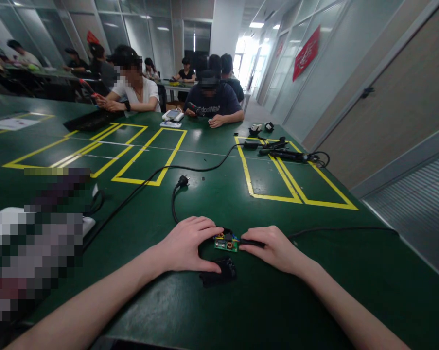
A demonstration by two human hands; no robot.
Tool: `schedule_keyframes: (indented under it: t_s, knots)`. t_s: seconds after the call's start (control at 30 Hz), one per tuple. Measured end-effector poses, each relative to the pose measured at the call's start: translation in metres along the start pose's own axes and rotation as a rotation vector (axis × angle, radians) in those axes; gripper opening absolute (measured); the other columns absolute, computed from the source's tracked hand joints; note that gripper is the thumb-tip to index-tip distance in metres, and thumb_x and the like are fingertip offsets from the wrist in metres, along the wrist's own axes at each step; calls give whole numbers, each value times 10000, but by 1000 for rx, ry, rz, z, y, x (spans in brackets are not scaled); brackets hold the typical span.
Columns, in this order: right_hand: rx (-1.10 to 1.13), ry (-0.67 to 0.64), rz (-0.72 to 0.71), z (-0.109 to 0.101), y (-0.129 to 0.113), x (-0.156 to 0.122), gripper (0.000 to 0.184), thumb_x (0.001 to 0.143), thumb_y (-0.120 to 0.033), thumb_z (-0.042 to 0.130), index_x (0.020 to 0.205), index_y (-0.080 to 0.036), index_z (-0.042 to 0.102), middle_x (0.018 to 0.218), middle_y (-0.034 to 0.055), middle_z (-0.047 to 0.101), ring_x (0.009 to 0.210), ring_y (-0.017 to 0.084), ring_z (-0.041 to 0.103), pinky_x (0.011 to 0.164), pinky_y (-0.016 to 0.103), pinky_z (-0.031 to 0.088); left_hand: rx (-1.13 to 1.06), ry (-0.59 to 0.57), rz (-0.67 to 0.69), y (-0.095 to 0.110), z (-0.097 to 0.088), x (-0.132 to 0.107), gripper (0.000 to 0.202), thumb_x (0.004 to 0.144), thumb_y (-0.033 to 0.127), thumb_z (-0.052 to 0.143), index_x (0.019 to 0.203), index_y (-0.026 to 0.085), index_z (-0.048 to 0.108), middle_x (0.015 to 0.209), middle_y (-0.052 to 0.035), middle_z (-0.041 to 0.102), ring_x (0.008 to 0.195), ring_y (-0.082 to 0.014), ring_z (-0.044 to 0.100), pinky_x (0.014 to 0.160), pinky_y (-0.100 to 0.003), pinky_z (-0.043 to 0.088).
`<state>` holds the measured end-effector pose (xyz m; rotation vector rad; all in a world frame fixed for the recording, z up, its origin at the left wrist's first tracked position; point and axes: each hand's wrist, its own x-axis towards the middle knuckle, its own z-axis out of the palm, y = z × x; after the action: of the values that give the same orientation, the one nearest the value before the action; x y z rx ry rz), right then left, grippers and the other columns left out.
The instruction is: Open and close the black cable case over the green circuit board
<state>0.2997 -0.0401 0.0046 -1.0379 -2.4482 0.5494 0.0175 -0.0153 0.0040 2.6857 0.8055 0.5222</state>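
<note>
A small green circuit board (225, 242) with copper coils and colored wires lies in front of me on the green table (161, 311). My left hand (192, 245) reaches in from the left, thumb and fingers spread apart. Its fingertips touch the board's upper left side, and its thumb rests on a black plastic cover piece (221, 272) nearer to me. At the board's right end, my right hand (273, 247) pinches a black cable (253, 242) between thumb and fingers. Beyond my left hand lies a black power plug (183, 181) on its cord.
A long black cable (201, 169) crosses the table toward bundled black cords (292, 154) at the far right. Yellow tape rectangles (153, 182) mark the surface. A blurred-out pile (40, 253) sits at the left. Two people sit across the table, near a white handheld device (173, 114).
</note>
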Motion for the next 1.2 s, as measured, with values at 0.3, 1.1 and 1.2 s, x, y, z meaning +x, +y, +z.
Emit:
schedule_keyframes:
  t_s: [0.3, 1.1, 1.2]
  knots:
    - [-67, 27, -35, 20, -8, 4, 311, 1057, -411, 536, 958, -200, 742, 823, 49, 733, 711, 169, 691, 645, 264, 506, -59, -14, 32, -11, 5, 1, 735, 765, 690, 799, 1297, 195, 688, 1372, -133, 691, 1361, -321, 587, 1161, -486, 444]
    - [-29, 190, 185, 35, -26, 13, 283, 784, -203, 682, 1067, -210, 679, 935, 41, 728, 812, 196, 723, 719, 300, 582, -6, 31, -76, -14, -11, -1, 169, 990, 310, 600, 992, 184, 712, 899, -28, 681, 776, -153, 648, 701, -249, 505]
    - [-25, 197, 206, 38, -27, 14, 287, 795, -200, 659, 1080, -209, 681, 988, 57, 769, 812, 202, 744, 726, 305, 593, 19, 40, -91, -14, -10, -1, 191, 1004, 324, 586, 1037, 188, 717, 870, -28, 694, 784, -161, 657, 704, -246, 503]
